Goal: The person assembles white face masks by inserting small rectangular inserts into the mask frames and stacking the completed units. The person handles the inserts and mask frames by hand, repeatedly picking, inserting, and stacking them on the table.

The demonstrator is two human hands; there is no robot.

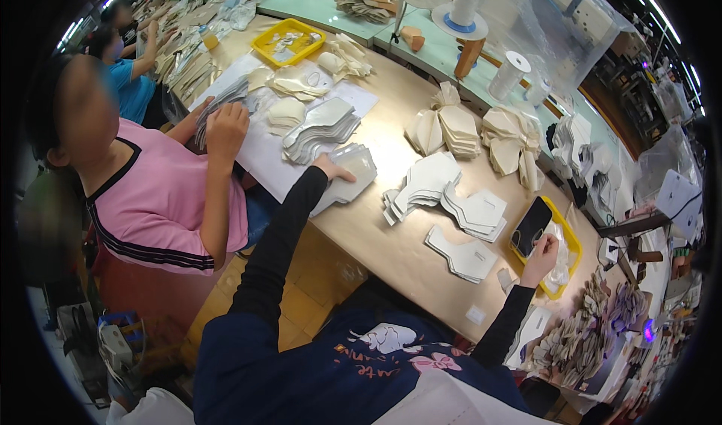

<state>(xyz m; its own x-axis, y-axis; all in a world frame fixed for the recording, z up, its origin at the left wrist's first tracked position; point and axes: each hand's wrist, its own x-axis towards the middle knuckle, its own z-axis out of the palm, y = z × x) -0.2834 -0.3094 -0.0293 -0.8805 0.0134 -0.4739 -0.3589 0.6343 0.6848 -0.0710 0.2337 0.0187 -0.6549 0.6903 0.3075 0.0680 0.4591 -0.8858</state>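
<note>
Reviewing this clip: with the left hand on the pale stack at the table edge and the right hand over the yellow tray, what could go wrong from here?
1. The pale stack under the left hand overhangs the table edge; a push could tip pieces to the floor.
2. The right hand works beside a dark phone lying tilted across the yellow tray; a nudge might dislodge it.

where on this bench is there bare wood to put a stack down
Bare wood runs along the near table edge, between the grey stack under the left hand and the white cut pieces. Another patch lies ahead, around, before the beige fan stacks. It is crowded by the right hand at the yellow tray.
</note>
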